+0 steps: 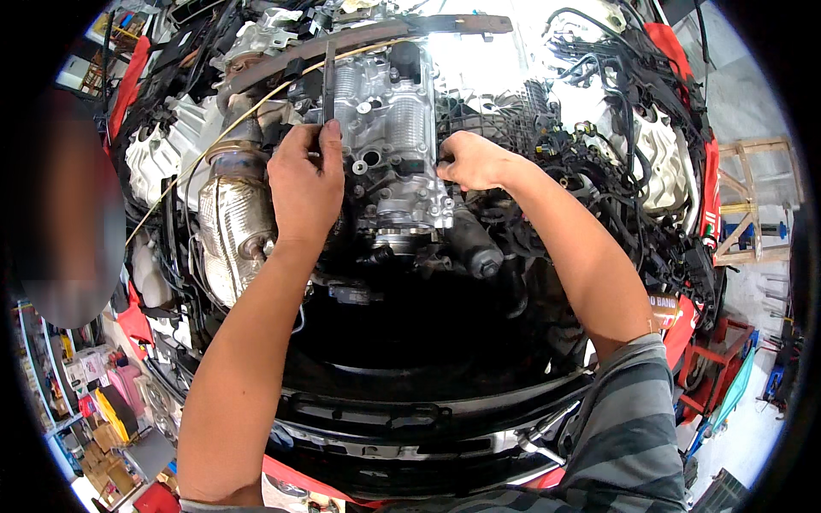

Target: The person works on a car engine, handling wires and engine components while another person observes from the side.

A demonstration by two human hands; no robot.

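Ahead of me in the open engine bay sits a silver engine with a cast-metal top cover (402, 120). At the cover's left edge is my left hand (306, 175), closed, its thumb and fingers by the lower end of a dark upright strip (329, 81). A small part shows between those fingers, too small to name. My right hand (475, 162) is at the cover's right edge, fingertips curled together against it. Whatever they grip is hidden. Round openings show in the cover between the hands.
A long dark bar (368, 43) crosses above the engine. Left lies a silver catalytic converter (235, 218) beside a thin yellow line (192, 171). Black wiring (573, 154) crowds the right side. The black front bumper (419, 419) is nearest me, and a can (663, 309) stands right.
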